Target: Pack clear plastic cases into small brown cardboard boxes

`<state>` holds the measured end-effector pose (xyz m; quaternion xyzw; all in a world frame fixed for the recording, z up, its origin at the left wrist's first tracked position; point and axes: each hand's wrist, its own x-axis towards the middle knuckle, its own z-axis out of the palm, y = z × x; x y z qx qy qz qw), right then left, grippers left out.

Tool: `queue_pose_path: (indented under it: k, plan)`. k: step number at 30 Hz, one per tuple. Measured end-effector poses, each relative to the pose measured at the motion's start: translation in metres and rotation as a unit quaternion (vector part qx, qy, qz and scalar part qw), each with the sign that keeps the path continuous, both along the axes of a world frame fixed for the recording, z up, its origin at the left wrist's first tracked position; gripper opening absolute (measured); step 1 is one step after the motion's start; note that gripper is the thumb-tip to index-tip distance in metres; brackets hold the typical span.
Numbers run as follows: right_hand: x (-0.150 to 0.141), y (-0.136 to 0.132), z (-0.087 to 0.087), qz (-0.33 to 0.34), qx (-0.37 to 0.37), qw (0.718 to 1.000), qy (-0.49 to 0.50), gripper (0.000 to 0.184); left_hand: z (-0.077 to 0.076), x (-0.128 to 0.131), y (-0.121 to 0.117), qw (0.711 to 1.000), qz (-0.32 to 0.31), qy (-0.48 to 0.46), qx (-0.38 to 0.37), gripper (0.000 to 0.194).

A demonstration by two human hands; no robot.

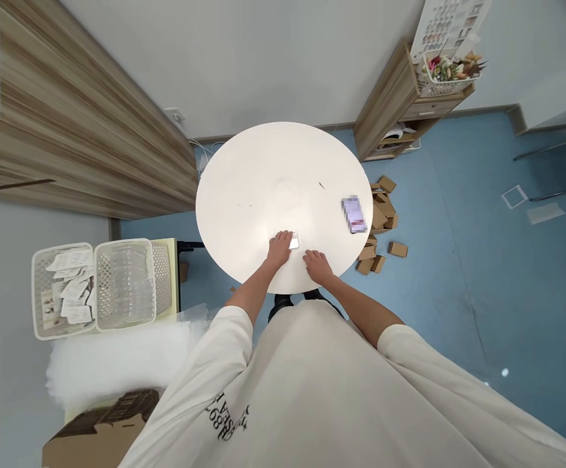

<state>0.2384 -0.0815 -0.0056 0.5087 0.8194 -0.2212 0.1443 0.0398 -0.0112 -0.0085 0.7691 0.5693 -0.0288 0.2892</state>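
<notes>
My left hand (pixel 280 249) is on the near part of the round white table (pixel 283 162), its fingers closed over the left side of a small white rectangular item (pixel 294 241). That item lies flat and has a pale, shiny edge; its exact kind is too small to make out. A short gap to the right, my right hand (pixel 317 265) rests on the tabletop with fingers stretched out and nothing in them. Farther right on the table lies a blurred purple phone-shaped object (pixel 354 214), apart from both hands.
Left of me stand white baskets, one with paper slips (pixel 71 289), one with clear plastic pieces (pixel 124 279). White plastic bags (pixel 127 354) and a cardboard box (pixel 102 435) sit nearer. Small brown boxes (pixel 383 208) lie on the floor right of the table. A wooden cabinet (pixel 404 104) stands behind.
</notes>
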Motion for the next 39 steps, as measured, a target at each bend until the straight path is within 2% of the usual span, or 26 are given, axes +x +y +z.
queue_pose_path:
  k: [8,15,19,25,32,35,37,39]
  plan:
    - [0.002,0.003,-0.018,0.035,0.072,0.997,0.013,0.034,-0.01,-0.001,-0.007,0.999,-0.009,0.03,0.035,0.073]
    - [-0.002,0.002,-0.016,0.048,0.075,0.996,-0.006,0.033,-0.016,0.005,-0.011,0.998,0.001,0.028,0.047,0.073]
    - [-0.005,0.004,-0.015,0.048,0.059,0.997,-0.009,0.031,-0.014,0.004,-0.014,0.999,0.009,0.004,0.042,0.075]
    - [-0.005,0.021,0.001,0.001,0.025,1.0,0.017,0.023,-0.002,-0.012,-0.007,0.997,0.051,-0.065,0.005,0.062]
    - [-0.006,0.078,0.027,-0.071,-0.027,0.993,0.085,0.003,0.014,-0.037,0.006,0.984,0.122,-0.097,-0.083,0.06]
    - [-0.013,0.099,0.03,-0.102,-0.068,0.99,0.073,0.003,0.024,-0.043,0.004,0.986,0.14,-0.081,-0.037,0.057]
    - [-0.016,0.109,0.029,-0.124,-0.089,0.986,0.064,0.002,0.032,-0.044,0.0,0.989,0.13,-0.056,0.049,0.05]
    - [-0.019,0.117,0.028,-0.145,-0.105,0.982,0.06,0.002,0.039,-0.041,-0.006,0.986,0.087,-0.03,0.137,0.043]
